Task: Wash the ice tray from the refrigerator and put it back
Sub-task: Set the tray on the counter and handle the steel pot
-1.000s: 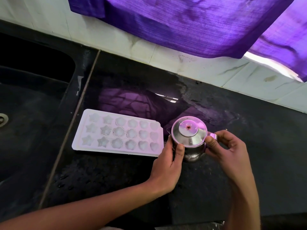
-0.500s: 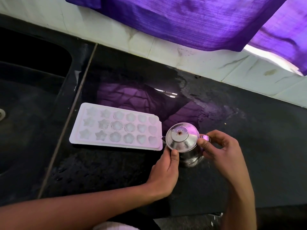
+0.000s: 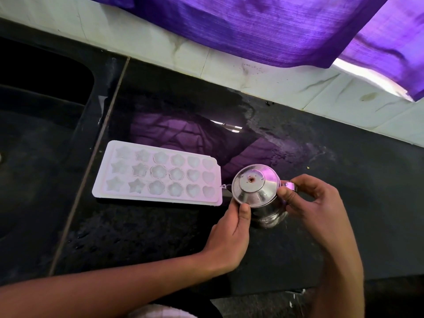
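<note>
The white ice tray (image 3: 158, 174) lies flat on the black counter, its long side running left to right, with star, flower and heart moulds facing up, just right of the sink.

A small shiny steel pot with a domed lid (image 3: 253, 184) stands on the wet black stone countertop (image 3: 344, 203). At the left is a dark sunken sink basin (image 3: 34, 157). Behind the counter runs a white tiled wall (image 3: 229, 63), and a purple woven curtain (image 3: 252, 26) hangs over it. The curtain is mirrored in the counter.
</note>
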The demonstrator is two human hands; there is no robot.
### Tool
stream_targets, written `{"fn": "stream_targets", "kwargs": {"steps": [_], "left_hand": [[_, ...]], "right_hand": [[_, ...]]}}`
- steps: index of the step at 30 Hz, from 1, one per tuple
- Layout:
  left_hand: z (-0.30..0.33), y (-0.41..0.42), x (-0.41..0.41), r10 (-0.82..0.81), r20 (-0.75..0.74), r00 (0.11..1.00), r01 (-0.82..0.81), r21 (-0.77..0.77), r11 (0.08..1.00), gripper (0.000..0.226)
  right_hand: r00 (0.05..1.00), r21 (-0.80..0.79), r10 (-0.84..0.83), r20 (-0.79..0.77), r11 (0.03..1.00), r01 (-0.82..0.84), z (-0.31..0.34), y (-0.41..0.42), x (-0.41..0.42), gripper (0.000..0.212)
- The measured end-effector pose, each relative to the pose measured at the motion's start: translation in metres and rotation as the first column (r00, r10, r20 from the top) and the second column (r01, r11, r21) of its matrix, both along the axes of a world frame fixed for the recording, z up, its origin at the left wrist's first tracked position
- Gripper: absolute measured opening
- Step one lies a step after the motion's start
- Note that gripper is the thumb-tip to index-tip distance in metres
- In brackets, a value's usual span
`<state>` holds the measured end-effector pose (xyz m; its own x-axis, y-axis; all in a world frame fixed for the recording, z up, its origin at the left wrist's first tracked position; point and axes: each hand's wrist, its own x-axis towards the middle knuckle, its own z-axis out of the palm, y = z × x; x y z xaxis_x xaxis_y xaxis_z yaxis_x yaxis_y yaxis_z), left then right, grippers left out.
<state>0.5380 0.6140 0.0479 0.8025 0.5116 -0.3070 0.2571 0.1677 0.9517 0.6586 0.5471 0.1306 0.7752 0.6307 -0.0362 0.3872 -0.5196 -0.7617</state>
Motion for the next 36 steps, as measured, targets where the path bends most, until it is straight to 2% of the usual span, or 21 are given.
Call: {"fn": "stream_targets", "kwargs": {"steps": [7, 14, 16, 20, 25, 28, 33, 36], "left_hand": [[0.001, -0.001, -0.001, -0.002, 0.046, 0.999, 0.001, 0.003, 1.000, 0.046], [0.002, 0.002, 0.000, 0.028, 0.125, 0.992, -0.028, 0.003, 1.000, 0.056], [0.000, 0.003, 0.001, 0.039, 0.152, 0.988, -0.042, 0.015, 0.999, 0.057], [0.000, 0.009, 0.004, 0.055, 0.217, 0.975, -0.070, 0.062, 0.996, 0.058], [0.001, 0.022, 0.007, 0.110, 0.291, 0.950, -0.133, 0.060, 0.989, 0.059], [0.001, 0.031, 0.009, 0.149, 0.290, 0.945, -0.164, 0.028, 0.986, 0.053], [-0.007, 0.046, 0.015, 0.212, 0.241, 0.947, -0.216, -0.011, 0.976, 0.053], [-0.012, 0.054, 0.018, 0.230, 0.223, 0.947, -0.226, -0.045, 0.973, 0.055]], "right_hand": [[1.000, 0.022, -0.006, -0.020, 1.000, 0.007, 0.008, -0.002, -0.004, 0.022], [0.999, 0.051, -0.004, -0.043, 0.999, 0.006, 0.011, -0.001, -0.003, 0.016], [0.998, 0.073, 0.004, -0.061, 0.997, 0.001, 0.012, -0.001, -0.003, 0.016], [0.993, 0.174, 0.010, -0.118, 0.985, 0.011, 0.013, 0.000, -0.002, 0.031], [0.982, 0.247, -0.003, -0.190, 0.968, 0.051, 0.010, 0.010, 0.002, 0.023], [0.978, 0.246, 0.002, -0.206, 0.968, 0.050, 0.007, 0.021, 0.003, 0.022], [0.975, 0.215, 0.021, -0.220, 0.976, 0.027, 0.001, 0.045, 0.006, 0.014], [0.981, 0.170, 0.008, -0.195, 0.985, 0.026, -0.001, 0.057, 0.008, 0.017]]}}
